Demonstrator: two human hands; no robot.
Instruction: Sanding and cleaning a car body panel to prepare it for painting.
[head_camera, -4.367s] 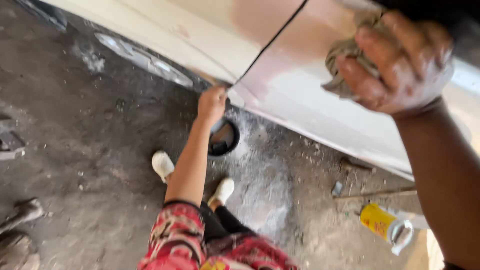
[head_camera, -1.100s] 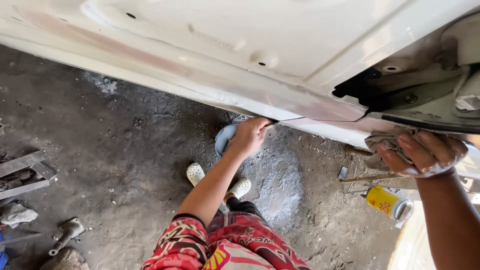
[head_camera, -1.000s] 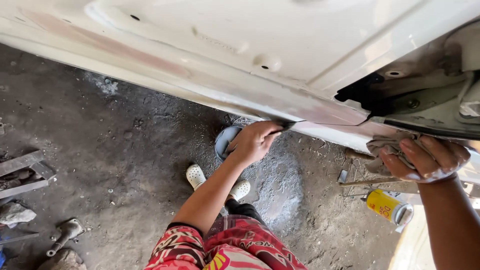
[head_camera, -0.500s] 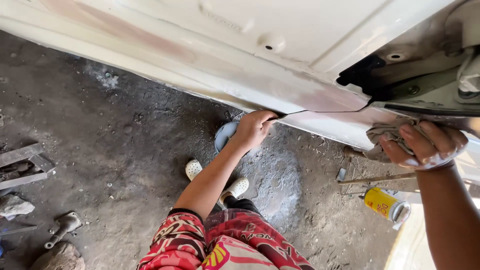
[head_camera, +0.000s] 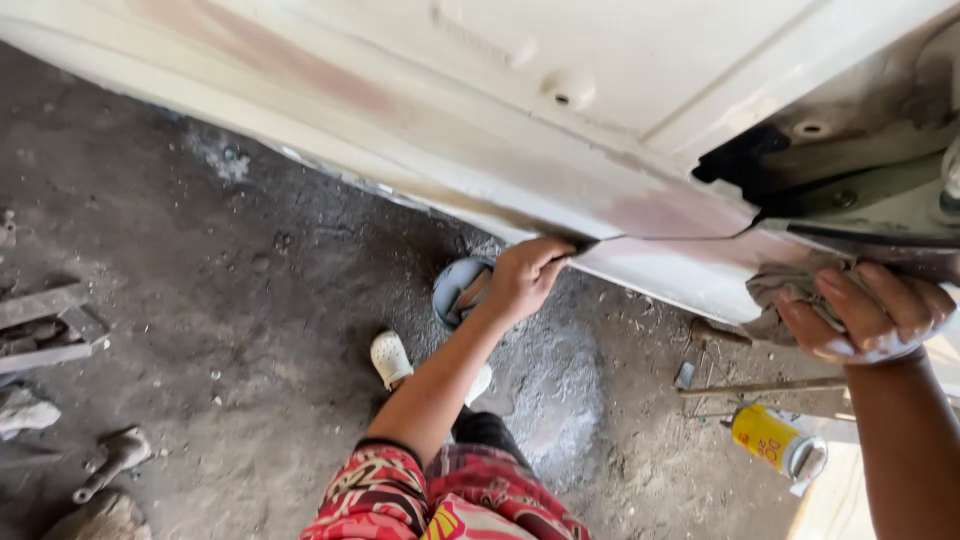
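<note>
My left hand (head_camera: 525, 275) reaches down to the lower edge of a white car body panel (head_camera: 400, 120) with pinkish patches. Its fingers curl against the edge where a dark seam starts. Whether they hold anything is hidden. My right hand (head_camera: 865, 315), whitish with dust on the fingers, grips a crumpled grey rag (head_camera: 785, 290) and presses it on the panel's lower right part, just under a dark opening (head_camera: 745, 160) in the body.
A round grey bowl (head_camera: 452, 290) sits on the dirt floor under my left hand, with my white shoes (head_camera: 392, 358) beside it. A yellow can (head_camera: 775, 440) and a thin rod (head_camera: 760, 387) lie at the right. Metal scraps (head_camera: 45, 325) lie at the left.
My right hand with the rag has come down from high on the panel to its lower edge. My left hand stays at the seam, shifting only slightly.
</note>
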